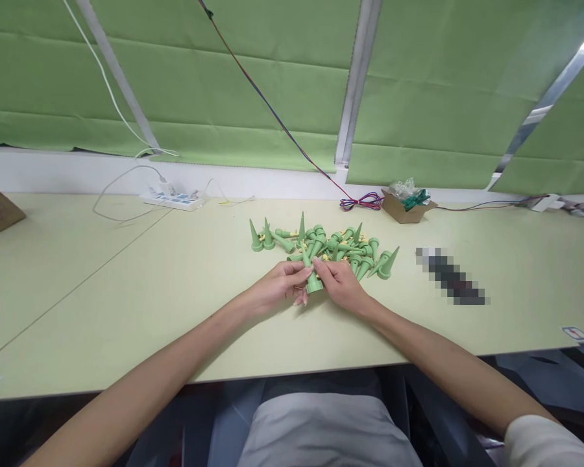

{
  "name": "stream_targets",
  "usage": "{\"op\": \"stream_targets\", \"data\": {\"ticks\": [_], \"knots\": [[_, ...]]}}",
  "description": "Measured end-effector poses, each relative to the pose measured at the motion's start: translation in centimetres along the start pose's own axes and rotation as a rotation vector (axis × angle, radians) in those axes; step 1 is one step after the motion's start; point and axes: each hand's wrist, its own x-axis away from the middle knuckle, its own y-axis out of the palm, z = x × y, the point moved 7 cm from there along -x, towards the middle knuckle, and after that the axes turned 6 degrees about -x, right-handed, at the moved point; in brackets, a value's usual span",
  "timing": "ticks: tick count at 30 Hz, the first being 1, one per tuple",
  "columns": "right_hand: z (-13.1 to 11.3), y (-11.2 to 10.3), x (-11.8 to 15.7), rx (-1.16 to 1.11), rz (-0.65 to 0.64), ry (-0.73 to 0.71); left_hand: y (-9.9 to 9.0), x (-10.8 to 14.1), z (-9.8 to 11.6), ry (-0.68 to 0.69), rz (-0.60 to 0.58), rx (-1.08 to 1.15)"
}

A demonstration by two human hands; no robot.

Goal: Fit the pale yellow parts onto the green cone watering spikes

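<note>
Head view: green cone [314,284] sits btwn both hands above bench [126,305], wide base on near side. L hand [277,287] fingers clamp one side, R hand [343,283] fingers the other, prob. for steady support. Loose cones [318,245] lie just beyond, w/in easy reach.

Workroom or office: long table [126,292], power strip [172,198], blinds [272,84].

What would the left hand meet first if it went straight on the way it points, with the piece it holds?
Most likely the right hand: it faces the left hand across the green cone that both hold, though one view leaves exact depth unclear.
</note>
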Motion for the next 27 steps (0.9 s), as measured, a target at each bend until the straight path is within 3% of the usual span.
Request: {"op": "stream_targets", "data": {"ticks": [5, 12, 27], "knots": [[-0.6, 0.1, 0.2, -0.006, -0.017, -0.065, 0.0, -0.1, -0.6, -0.081, 0.013, 0.155], [-0.1, 0.3, 0.2, 0.005, -0.029, -0.027, 0.1, 0.0, 0.0, -0.015, -0.005, 0.101], [0.0, 0.5, 0.1, -0.087, -0.022, 0.022, -0.2, 0.3, 1.1, 0.191, 0.041, -0.315]]}}
